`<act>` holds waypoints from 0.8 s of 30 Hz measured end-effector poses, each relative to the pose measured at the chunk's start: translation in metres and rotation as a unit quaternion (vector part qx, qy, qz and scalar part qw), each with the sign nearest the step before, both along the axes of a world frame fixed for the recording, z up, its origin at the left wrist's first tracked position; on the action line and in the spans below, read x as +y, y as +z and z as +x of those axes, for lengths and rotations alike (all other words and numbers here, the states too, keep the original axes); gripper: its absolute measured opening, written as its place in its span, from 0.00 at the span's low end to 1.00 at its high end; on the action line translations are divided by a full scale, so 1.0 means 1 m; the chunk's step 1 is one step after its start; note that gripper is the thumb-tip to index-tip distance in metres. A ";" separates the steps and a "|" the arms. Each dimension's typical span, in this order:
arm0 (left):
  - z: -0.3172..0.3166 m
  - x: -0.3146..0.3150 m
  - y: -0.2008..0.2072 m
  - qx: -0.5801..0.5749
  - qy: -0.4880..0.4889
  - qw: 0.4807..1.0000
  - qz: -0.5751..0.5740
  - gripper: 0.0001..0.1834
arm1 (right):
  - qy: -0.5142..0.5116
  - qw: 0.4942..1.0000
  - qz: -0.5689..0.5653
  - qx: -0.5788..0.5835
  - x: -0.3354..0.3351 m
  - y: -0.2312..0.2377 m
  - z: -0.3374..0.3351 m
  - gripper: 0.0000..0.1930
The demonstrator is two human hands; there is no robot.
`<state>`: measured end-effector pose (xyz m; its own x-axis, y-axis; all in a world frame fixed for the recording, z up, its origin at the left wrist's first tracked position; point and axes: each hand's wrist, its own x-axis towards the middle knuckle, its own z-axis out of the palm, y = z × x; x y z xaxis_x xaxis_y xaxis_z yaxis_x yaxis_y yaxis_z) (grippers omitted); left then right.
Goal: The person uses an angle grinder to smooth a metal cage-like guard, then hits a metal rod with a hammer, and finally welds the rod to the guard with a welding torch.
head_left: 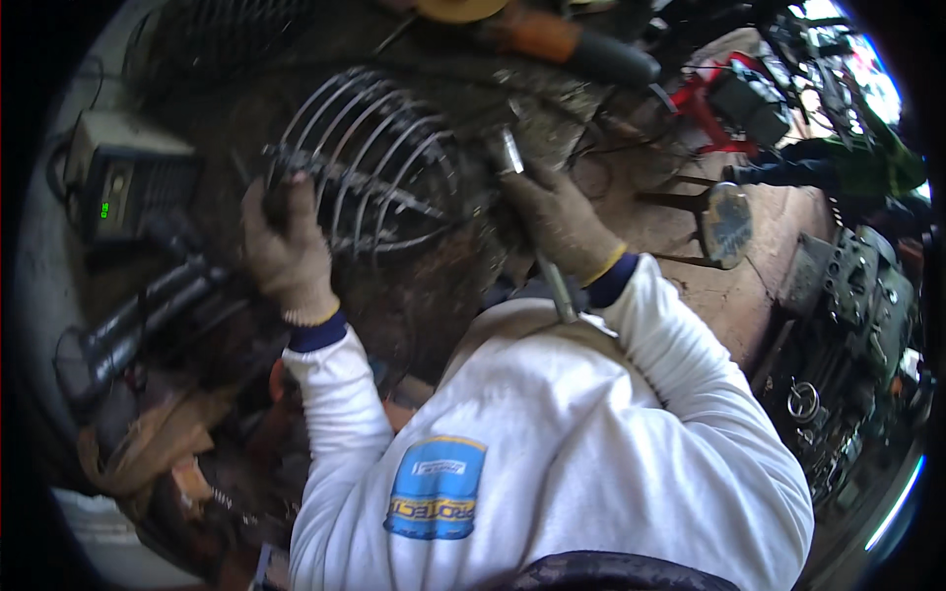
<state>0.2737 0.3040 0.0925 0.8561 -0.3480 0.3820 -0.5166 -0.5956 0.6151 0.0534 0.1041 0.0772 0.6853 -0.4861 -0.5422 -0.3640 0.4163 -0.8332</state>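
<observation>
A frame of curved metal ribs [367, 167] joined by a straight central bar lies on the dark work surface ahead of me. My left hand [284, 241], in a knitted work glove, grips the near left end of this frame, its fingertips at the central bar. In my right hand [567, 222], also gloved, is a silver metal bar [555, 286], the fingers closed around it. One end of the bar sticks out beyond the fist and the other points back toward my body. The bar stands apart from the ribs.
An angle grinder [567, 41] with an orange and dark body lies at the far edge. On the left stands a box with a green display [113, 202]. A small stool-like stand [724, 227] and a red-framed machine [729, 98] are right. Metal parts [867, 286] crowd the right side.
</observation>
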 end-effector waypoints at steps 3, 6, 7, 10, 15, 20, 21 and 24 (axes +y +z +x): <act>-0.001 0.005 -0.012 0.137 -0.017 0.974 -0.181 0.17 | 0.000 0.999 0.034 0.030 -0.001 0.016 0.002 0.19; -0.003 0.003 -0.009 0.145 -0.004 0.970 -0.194 0.23 | -0.063 0.997 0.046 0.026 -0.012 0.036 -0.002 0.19; -0.004 0.002 -0.009 0.149 -0.008 0.967 -0.208 0.22 | -0.079 0.997 0.024 0.006 -0.020 0.039 -0.004 0.18; -0.004 -0.001 -0.010 0.147 -0.010 0.965 -0.217 0.22 | -0.126 0.991 0.004 -0.036 -0.024 0.029 -0.006 0.17; -0.005 -0.004 -0.008 0.197 -0.030 0.944 -0.263 0.21 | -0.037 0.998 0.007 0.060 -0.014 0.022 -0.002 0.19; -0.006 -0.004 -0.001 0.157 -0.015 0.966 -0.204 0.20 | -0.034 0.997 0.027 0.056 -0.022 0.037 -0.003 0.16; -0.006 -0.003 -0.002 0.155 -0.012 0.966 -0.205 0.20 | -0.059 0.997 0.016 0.045 -0.023 0.043 -0.001 0.15; -0.009 -0.005 -0.001 0.148 -0.008 0.964 -0.220 0.20 | -0.150 0.988 0.009 -0.028 -0.035 0.033 -0.005 0.14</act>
